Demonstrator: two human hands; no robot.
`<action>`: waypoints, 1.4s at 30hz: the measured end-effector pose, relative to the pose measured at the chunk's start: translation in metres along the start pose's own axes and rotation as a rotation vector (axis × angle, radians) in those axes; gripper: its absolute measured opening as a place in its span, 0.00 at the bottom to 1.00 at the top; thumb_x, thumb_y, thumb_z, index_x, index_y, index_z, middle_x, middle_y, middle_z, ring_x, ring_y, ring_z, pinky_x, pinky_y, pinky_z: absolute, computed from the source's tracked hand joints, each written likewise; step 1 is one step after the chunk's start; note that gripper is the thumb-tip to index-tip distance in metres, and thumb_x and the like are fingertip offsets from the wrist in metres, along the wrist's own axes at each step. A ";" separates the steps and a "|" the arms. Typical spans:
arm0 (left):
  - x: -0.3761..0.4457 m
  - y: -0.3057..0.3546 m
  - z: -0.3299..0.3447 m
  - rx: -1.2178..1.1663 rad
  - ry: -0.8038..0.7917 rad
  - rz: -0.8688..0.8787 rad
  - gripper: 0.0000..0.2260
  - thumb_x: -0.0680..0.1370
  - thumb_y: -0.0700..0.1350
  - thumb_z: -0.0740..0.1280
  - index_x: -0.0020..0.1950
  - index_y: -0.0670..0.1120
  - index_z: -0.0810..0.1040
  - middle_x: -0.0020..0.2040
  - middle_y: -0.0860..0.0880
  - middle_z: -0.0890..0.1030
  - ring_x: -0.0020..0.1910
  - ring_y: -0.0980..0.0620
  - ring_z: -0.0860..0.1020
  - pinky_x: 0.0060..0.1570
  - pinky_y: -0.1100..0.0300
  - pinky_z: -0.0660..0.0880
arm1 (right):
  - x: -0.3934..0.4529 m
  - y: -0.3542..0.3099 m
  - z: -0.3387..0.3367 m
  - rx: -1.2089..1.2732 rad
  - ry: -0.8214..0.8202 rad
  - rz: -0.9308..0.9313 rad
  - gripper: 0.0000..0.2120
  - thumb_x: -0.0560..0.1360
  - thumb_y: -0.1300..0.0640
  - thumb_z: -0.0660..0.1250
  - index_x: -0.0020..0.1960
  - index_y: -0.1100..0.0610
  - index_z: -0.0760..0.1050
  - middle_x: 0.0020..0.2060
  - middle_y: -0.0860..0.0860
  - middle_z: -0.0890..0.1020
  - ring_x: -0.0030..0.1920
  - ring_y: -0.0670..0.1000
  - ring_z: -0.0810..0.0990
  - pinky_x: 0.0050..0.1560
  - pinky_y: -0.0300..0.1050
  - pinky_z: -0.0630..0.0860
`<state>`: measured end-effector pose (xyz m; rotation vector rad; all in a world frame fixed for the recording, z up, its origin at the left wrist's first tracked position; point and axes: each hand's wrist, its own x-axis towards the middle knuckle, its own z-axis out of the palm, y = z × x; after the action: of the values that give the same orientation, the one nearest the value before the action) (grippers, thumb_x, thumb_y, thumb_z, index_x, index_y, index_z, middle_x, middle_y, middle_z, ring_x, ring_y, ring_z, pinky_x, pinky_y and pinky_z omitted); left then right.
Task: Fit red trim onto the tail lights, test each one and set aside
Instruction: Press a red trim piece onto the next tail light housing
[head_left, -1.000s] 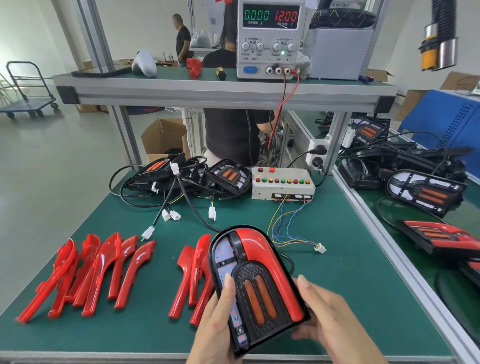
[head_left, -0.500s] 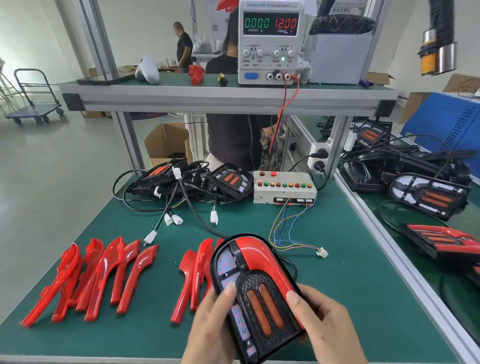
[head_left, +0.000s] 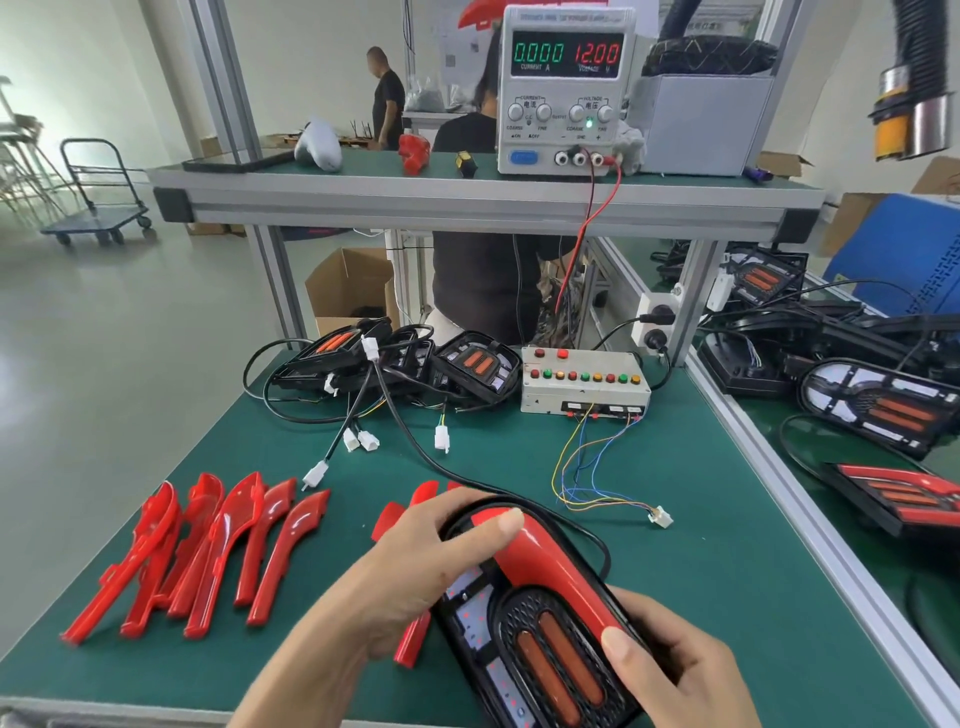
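Pressing the red trim (head_left: 545, 566) down with left hand (head_left: 415, 561) fingers laid fairly straight over the top of the tail light (head_left: 540, 639) at 6 o'clock on the mat (head_left: 675, 571), right hand (head_left: 670, 670) curled round its lower right edge, thumb on trim, spare trims (head_left: 208, 551) at 9 o'clock

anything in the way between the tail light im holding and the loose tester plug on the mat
Nothing visible blocks it. The tail light sits in both hands; bare green mat lies between it and the white tester plug to its right.

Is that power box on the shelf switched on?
On. The power supply display is lit, reading 0.000 and 12.00, with a green lamp glowing.
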<state>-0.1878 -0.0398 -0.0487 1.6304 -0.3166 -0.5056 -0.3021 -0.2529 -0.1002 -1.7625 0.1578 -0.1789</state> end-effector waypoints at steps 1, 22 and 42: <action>0.000 0.001 0.000 -0.019 -0.013 -0.006 0.19 0.68 0.60 0.77 0.53 0.52 0.85 0.52 0.49 0.87 0.51 0.53 0.85 0.51 0.65 0.78 | 0.000 0.001 -0.001 -0.007 -0.004 -0.006 0.21 0.75 0.67 0.72 0.51 0.39 0.86 0.43 0.52 0.88 0.43 0.56 0.86 0.46 0.34 0.78; -0.007 0.000 0.009 -0.301 0.114 -0.076 0.21 0.67 0.41 0.82 0.57 0.37 0.82 0.50 0.38 0.86 0.47 0.44 0.84 0.47 0.58 0.80 | 0.008 0.004 -0.006 -0.034 -0.111 -0.115 0.17 0.74 0.51 0.70 0.61 0.42 0.83 0.50 0.53 0.85 0.53 0.56 0.84 0.56 0.45 0.77; -0.004 0.000 0.010 -0.424 0.190 -0.136 0.21 0.66 0.41 0.78 0.57 0.36 0.82 0.52 0.33 0.84 0.45 0.41 0.84 0.54 0.48 0.81 | 0.014 -0.007 0.010 -0.029 -0.028 -0.090 0.10 0.77 0.43 0.70 0.58 0.36 0.82 0.53 0.45 0.87 0.55 0.42 0.84 0.52 0.28 0.74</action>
<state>-0.1961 -0.0470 -0.0493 1.2773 0.0440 -0.4785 -0.2862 -0.2451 -0.0943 -1.8017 0.0614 -0.2184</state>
